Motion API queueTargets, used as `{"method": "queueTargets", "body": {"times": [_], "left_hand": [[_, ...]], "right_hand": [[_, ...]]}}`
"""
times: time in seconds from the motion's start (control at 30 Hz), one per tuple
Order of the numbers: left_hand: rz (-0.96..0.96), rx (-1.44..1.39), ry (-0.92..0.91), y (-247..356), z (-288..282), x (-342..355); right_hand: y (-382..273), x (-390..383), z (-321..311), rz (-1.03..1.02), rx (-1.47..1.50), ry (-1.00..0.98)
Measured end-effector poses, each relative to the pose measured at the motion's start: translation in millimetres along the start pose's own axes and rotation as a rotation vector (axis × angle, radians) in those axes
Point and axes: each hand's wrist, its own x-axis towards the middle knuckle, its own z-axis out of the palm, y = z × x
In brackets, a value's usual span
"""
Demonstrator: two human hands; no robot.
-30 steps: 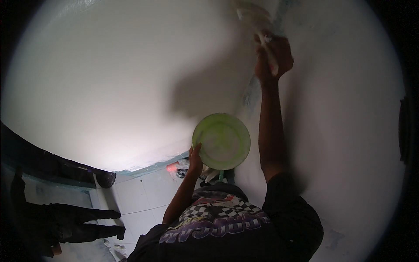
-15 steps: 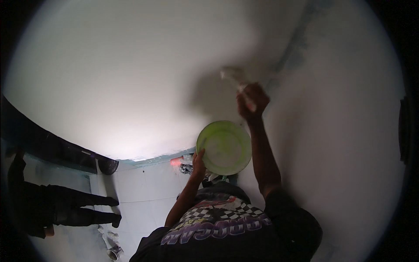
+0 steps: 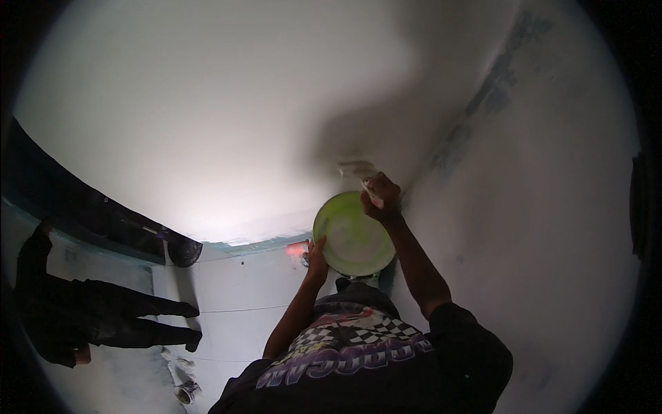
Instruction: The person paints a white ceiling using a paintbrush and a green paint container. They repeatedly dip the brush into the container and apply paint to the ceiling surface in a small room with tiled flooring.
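Broad-headed tool [image 3: 356, 170] in clenched right hand [image 3: 384, 196], now lower, near green plate [image 3: 353, 238] in gripping left hand [image 3: 316, 263]

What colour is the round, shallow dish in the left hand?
The round, shallow dish is green, whitish toward its middle; best view: head.

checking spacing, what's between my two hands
The head view shows the round green plate between the left hand, which grips its rim, and the right hand.
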Motion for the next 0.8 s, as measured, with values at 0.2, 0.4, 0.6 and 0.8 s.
{"method": "queueTargets", "body": {"times": [0.2,0.4,0.6,0.8], "left_hand": [[0.003,0.011,-0.112,-6,-46,15],[0.017,-0.026,-0.02,37,-67,-8],[0.035,-0.016,-0.008,46,-137,-14],[-0.039,0.009,0.018,87,-165,-36]], "right_hand": [[-43,119,-4,-0.414,-0.195,0.391],[-76,156,41,-0.58,-0.224,0.542],[-63,4,129,-0.16,-0.082,0.041],[-92,36,162,-0.275,-0.192,0.148]]}}
